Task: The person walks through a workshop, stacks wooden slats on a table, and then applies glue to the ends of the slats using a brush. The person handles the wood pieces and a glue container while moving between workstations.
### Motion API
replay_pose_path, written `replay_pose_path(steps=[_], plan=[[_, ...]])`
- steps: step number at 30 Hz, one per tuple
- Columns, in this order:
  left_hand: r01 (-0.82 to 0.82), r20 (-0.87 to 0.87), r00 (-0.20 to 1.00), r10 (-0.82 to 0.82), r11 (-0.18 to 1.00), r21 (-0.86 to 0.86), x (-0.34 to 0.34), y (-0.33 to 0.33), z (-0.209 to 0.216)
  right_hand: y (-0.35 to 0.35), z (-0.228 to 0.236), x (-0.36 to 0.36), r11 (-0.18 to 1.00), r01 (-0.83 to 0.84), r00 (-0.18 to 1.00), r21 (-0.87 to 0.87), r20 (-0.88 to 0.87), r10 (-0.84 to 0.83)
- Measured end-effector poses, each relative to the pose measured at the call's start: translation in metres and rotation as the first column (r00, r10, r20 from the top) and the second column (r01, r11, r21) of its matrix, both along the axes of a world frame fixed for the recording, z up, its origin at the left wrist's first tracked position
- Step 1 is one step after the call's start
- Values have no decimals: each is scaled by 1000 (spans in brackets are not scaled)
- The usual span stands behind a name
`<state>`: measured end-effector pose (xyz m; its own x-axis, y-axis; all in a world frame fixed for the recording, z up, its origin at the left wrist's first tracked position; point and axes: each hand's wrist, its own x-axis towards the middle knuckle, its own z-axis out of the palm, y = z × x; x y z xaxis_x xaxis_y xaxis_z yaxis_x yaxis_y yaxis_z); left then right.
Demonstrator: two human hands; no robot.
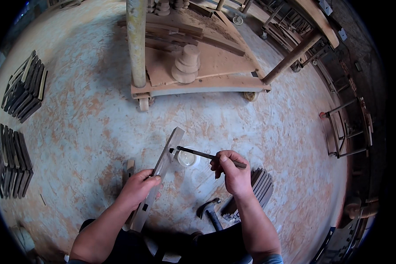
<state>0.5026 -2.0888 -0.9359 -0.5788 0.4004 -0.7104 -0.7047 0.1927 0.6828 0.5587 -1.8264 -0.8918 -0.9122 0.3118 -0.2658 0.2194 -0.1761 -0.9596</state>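
Note:
My left hand (138, 189) is closed around a long wooden bar (165, 163) with dark slots cut in it, held tilted above the floor. In my right hand (236, 174), the fingers pinch a thin dark stick (200, 153). Its tip is at the bar's edge, close to the upper slot; whether it touches is too small to tell. Just below the stick stands a white tub (188, 159) with whitish contents. A claw hammer (213, 218) lies on the floor near my right forearm, beside a bundle of dark wooden slats (262, 187) partly hidden by that arm.
Ahead stands a wheeled cart (198, 90) with boards and turned wooden pieces (187, 66) on it. Two stacks of dark wooden parts (26, 88) (13, 163) rest on the floor at left. Wheeled racks (345, 127) line the right side.

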Motion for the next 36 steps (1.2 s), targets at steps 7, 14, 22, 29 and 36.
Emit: replay_pose_path(steps=[7,14,22,29,36], plan=[[-13,81,997,4,993,117,-3,-1,4,5,-6,1,998,45,999,-35,-6,-45],[-128,19,992,127,990,65,-9,-11,-1,10,-4,-8,996,83,996,-38,-31,-84],[-508,-141,817,559,813,284,-15,-8,-21,59,-146,2,823,-147,952,548,305,-33],[-588,-139,714,686,696,412,-18,-22,-13,40,-157,-8,714,-288,943,637,320,95],[-451,-56,843,534,761,465,-32,-47,-48,28,-174,-16,696,-300,939,653,331,94]])
